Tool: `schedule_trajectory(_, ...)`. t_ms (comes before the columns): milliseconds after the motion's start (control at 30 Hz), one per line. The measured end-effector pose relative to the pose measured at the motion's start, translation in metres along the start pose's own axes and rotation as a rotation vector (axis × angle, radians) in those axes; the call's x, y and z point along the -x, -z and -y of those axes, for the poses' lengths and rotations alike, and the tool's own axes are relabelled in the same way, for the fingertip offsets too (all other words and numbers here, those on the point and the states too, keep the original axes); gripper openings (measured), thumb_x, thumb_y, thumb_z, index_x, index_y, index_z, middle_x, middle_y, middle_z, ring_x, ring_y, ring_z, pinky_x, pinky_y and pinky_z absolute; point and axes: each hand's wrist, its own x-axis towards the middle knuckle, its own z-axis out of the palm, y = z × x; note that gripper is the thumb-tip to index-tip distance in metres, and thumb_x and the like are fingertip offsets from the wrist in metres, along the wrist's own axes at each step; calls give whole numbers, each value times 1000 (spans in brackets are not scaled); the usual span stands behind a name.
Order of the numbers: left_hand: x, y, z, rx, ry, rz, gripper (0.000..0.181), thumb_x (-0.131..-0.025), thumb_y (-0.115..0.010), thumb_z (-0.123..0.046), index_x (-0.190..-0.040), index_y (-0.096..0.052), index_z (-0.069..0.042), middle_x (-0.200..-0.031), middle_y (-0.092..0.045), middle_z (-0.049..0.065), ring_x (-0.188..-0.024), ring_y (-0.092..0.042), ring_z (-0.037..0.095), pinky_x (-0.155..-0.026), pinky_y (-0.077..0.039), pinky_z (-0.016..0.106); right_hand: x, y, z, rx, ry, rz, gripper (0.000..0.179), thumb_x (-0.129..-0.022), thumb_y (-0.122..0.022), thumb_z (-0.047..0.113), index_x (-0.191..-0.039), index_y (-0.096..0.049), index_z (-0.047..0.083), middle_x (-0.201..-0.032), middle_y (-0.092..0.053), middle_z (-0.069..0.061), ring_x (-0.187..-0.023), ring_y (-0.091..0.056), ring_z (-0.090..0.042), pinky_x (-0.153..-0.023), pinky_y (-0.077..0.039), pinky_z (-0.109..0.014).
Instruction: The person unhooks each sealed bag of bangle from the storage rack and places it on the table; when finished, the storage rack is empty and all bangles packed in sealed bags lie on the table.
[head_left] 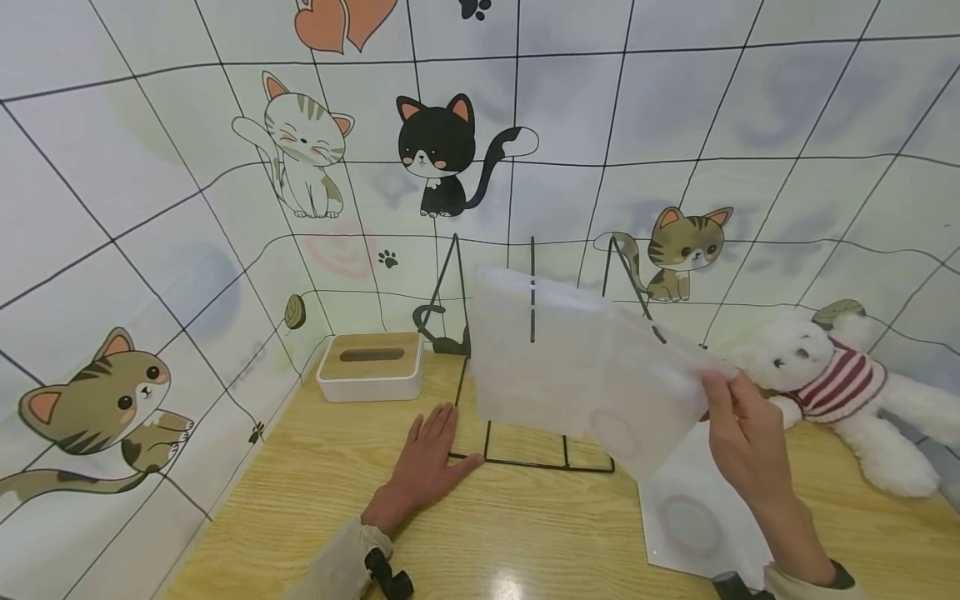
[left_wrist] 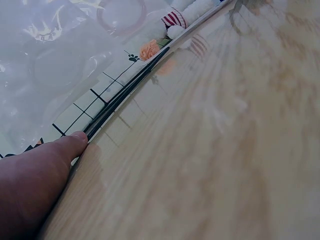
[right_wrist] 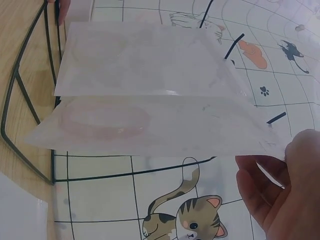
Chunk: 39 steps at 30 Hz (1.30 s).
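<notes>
My right hand pinches the right corner of a translucent white plastic sheet, which is raised and slanted across the black wire rack. Folded panels of the sheet and a faint pink ring show in the right wrist view, with the rack's prong tips sticking out past its edge. Fingers spread, my left hand rests on the table at the rack's front left corner. Its thumb touches the base wire in the left wrist view. The sheet hides the middle of the rack.
Left of the rack stands a white tissue box with a wooden lid. Another pale sheet with a ring mark lies at the front right. A white plush toy in a striped shirt leans at the right. Behind is a cat-patterned wall.
</notes>
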Motion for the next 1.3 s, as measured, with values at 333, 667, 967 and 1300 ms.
schedule_trajectory(333, 0, 0, 1, -12, -5, -14, 92, -96, -47, -65, -158, -23, -1, -165, -25, 15, -154, -20, 31, -123, -14, 55, -1, 1, 2, 11, -5, -14, 19, -100, -54, 1, -114, -64, -7, -80, -56, 26, -67, -50, 8, -63, -42, -5)
schedule_trajectory(667, 0, -1, 1, -18, -3, -13, 93, -96, -46, -67, -159, -22, -3, -165, -24, 14, -154, -20, 31, -124, -14, 55, 1, 1, 0, 23, -23, -85, 13, -96, -58, -3, -104, -67, -8, -68, -47, 13, -67, -42, 8, -58, -30, -11)
schedule_trajectory(967, 0, -1, 1, -17, -2, -8, 93, -96, -46, -67, -159, -21, -3, -165, -23, 14, -155, -19, 30, -124, -13, 54, 1, 3, 1, 34, 5, -89, 11, -98, -57, -1, -101, -65, -8, -67, -46, 11, -67, -40, 7, -53, -26, -16)
schedule_trajectory(1300, 1, 1, -1, -11, 5, 6, 93, -96, -46, -67, -159, -20, -3, -166, -21, 14, -155, -17, 29, -124, -12, 54, 0, 5, 4, 17, 19, -89, 12, -97, -56, -2, -99, -64, -11, -69, -49, 12, -67, -40, 7, -51, -26, -16)
